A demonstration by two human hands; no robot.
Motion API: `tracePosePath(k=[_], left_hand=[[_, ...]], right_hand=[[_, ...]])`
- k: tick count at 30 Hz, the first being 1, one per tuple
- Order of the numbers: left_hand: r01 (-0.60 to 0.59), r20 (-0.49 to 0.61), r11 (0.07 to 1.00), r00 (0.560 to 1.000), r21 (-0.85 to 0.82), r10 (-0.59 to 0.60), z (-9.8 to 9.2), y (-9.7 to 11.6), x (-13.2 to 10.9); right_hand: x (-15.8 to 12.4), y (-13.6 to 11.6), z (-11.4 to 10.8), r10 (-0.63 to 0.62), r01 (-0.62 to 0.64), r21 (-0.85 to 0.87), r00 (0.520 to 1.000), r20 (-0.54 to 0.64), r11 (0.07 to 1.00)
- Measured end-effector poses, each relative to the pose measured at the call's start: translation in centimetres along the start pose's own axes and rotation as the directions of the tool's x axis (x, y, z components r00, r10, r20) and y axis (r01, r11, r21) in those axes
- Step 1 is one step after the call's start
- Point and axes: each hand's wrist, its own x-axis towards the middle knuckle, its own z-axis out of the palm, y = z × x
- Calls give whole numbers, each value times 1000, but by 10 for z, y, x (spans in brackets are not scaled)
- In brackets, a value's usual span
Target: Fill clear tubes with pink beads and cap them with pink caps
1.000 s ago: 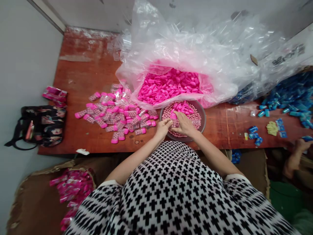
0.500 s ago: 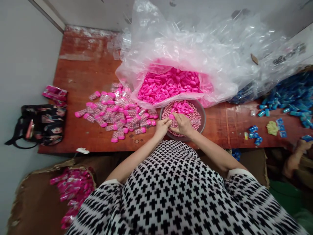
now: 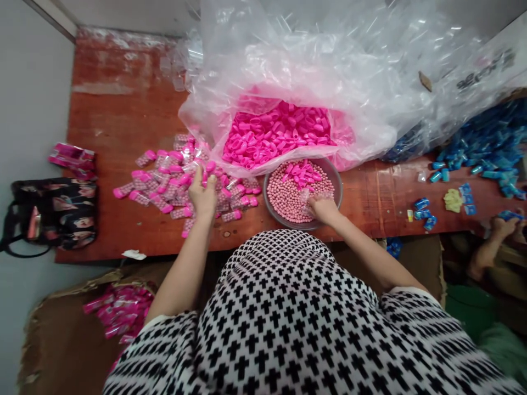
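Note:
My left hand (image 3: 203, 196) is over the near part of a pile of small clear bottles with pink caps (image 3: 164, 178), filled with pink beads. Its thumb and forefinger are apart, and one pink cap (image 3: 211, 165) shows just beyond their tips. In a grey bowl (image 3: 338, 189) of pink beads (image 3: 284, 200), my right hand (image 3: 324, 209) reaches down at the near right side. Its fingers are closed on a small clear plastic bottle (image 3: 305, 198), partly hidden among the beads. Several loose pink caps (image 3: 302, 173) lie on the beads at the bowl's far side.
Behind the bowl, a large clear plastic bag (image 3: 349, 71) lies open around many pink caps (image 3: 280, 131). Blue pieces (image 3: 486, 148) are heaped at the right, near another person's hand (image 3: 500, 226). A floral bag (image 3: 76, 211) is at the left; wrapped pink packs (image 3: 119, 310) fill a box below.
My hands were together over the bowl around a pink-capped bottle. The left has moved left to the pile and opened; the right has lowered into the beads. The view has shifted slightly.

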Motion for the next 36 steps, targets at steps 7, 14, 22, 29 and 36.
tracePosePath(k=[7, 14, 22, 29, 36], left_hand=[[-110, 382, 983, 923, 149, 46, 70, 27, -66], [11, 663, 999, 747, 48, -40, 127, 37, -97], [-157, 724, 987, 686, 40, 80, 126, 35, -87], [-94, 467, 983, 884, 161, 8, 89, 21, -71], [-98, 366, 968, 930, 231, 7, 81, 17, -72]], right_hand=[[5, -6, 17, 121, -135, 241, 990, 73, 961], [-1, -21, 19, 205, -25, 999, 979, 16, 40], [2, -23, -4, -55, 114, 346, 983, -175, 931], [59, -51, 21, 69, -60, 237, 997, -32, 970], [66, -49, 41, 87, -17, 537, 991, -105, 843]])
